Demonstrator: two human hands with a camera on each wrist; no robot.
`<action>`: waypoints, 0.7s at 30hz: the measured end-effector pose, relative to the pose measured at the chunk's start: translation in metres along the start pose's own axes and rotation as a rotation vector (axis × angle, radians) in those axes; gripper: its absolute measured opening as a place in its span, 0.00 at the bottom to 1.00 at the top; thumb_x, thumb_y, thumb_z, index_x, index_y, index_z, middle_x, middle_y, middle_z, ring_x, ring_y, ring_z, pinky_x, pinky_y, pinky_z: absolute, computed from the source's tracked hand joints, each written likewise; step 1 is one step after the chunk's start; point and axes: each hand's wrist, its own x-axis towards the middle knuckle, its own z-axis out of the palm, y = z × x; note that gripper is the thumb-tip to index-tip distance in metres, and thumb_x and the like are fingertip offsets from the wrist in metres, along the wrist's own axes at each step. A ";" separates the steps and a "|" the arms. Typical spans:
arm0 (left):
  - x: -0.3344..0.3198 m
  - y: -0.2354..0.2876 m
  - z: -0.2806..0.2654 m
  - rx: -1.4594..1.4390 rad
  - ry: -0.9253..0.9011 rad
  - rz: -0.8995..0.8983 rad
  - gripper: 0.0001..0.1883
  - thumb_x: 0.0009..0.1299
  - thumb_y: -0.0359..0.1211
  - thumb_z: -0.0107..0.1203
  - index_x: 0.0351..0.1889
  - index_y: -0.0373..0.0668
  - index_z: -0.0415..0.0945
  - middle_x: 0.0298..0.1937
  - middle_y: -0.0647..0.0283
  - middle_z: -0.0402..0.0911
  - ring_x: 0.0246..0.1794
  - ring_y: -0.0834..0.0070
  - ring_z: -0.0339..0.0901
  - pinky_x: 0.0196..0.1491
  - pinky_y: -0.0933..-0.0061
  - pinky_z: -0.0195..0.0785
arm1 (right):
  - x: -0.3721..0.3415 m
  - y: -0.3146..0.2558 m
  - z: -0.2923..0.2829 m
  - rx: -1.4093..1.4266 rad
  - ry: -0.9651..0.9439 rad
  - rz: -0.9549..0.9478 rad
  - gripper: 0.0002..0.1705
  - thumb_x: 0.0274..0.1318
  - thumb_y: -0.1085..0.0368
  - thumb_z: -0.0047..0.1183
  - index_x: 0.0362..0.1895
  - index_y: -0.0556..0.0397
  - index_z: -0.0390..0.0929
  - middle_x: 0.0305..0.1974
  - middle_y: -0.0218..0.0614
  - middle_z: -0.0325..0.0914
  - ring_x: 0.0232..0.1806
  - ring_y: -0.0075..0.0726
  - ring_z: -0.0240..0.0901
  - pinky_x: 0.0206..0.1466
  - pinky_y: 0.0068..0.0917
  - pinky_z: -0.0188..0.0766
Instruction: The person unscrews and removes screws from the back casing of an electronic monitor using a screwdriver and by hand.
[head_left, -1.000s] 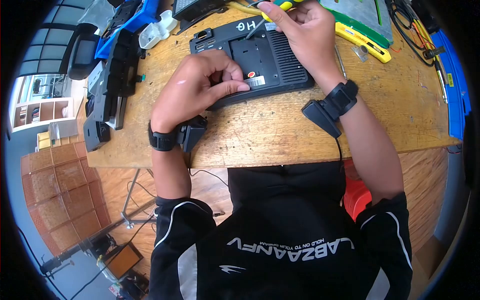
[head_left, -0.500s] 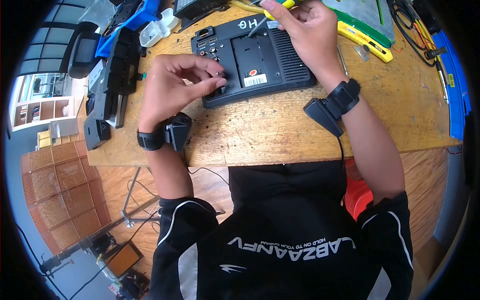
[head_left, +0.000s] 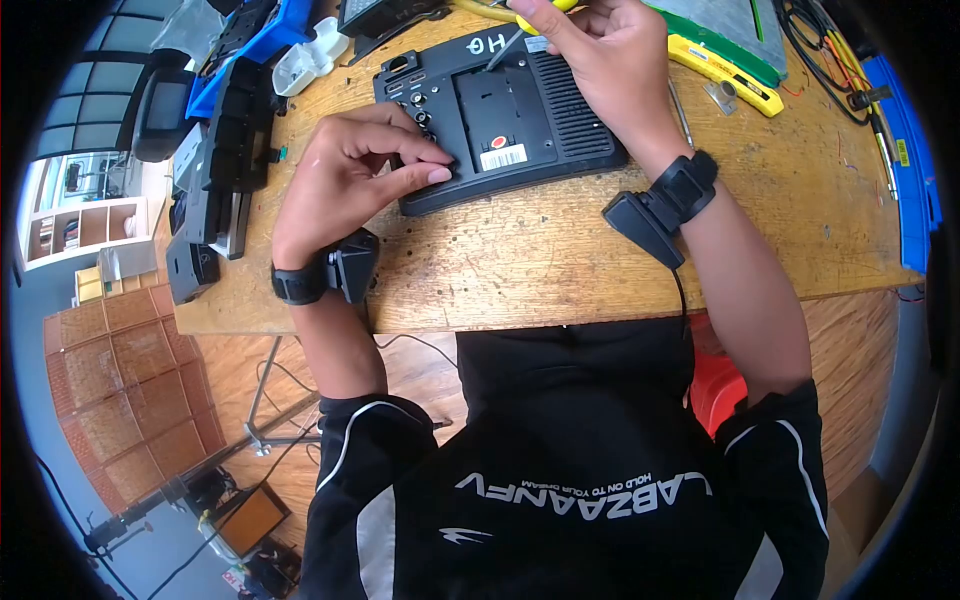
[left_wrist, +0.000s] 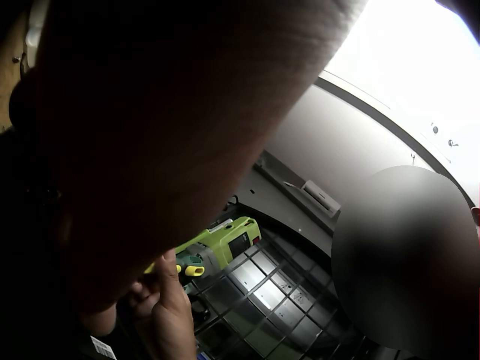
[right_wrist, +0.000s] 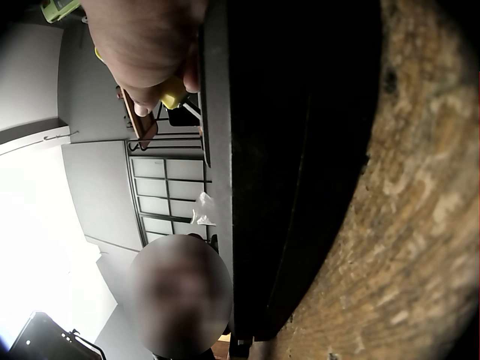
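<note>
On the table (head_left: 540, 260), back from its near edge, the black box (head_left: 490, 115) could be scratched if the screwdriver (head_left: 508, 48) pinched by the right grip (head_left: 622, 80) is let slip; whether anything is pinched by the left grip (head_left: 345, 175) cannot be told.

My left grip (head_left: 345, 175) bends inward from the wrist (head_left: 297, 252), thumb (head_left: 410, 181) and index finger (head_left: 422, 150) stretched out with their tips close together. My right grip (head_left: 622, 75) reaches farther from my body than the left, its thumb extended and its fingers curled in a hold. My left forearm (head_left: 335, 345) leans slightly outward; my right forearm (head_left: 745, 265) slants inward.
</note>
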 end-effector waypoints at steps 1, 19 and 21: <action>0.001 -0.002 0.002 0.000 -0.001 0.001 0.09 0.62 0.27 0.73 0.40 0.38 0.90 0.34 0.63 0.85 0.31 0.80 0.77 0.34 0.77 0.67 | 0.000 0.000 -0.001 -0.005 -0.004 0.000 0.08 0.65 0.68 0.64 0.42 0.60 0.83 0.34 0.35 0.86 0.30 0.20 0.80 0.30 0.16 0.74; 0.004 -0.020 0.001 -0.395 0.594 0.053 0.10 0.68 0.27 0.69 0.46 0.36 0.88 0.34 0.66 0.89 0.32 0.86 0.83 0.37 0.85 0.74 | 0.003 0.037 -0.004 0.059 0.041 -0.047 0.13 0.63 0.68 0.67 0.49 0.59 0.82 0.47 0.31 0.84 0.39 0.15 0.76 0.37 0.16 0.71; 0.005 -0.022 0.001 -0.357 0.553 0.064 0.11 0.66 0.26 0.69 0.46 0.36 0.88 0.33 0.66 0.88 0.32 0.87 0.82 0.35 0.86 0.72 | 0.004 0.038 -0.006 0.051 0.049 -0.044 0.13 0.63 0.68 0.67 0.49 0.59 0.82 0.47 0.31 0.83 0.39 0.15 0.76 0.37 0.16 0.72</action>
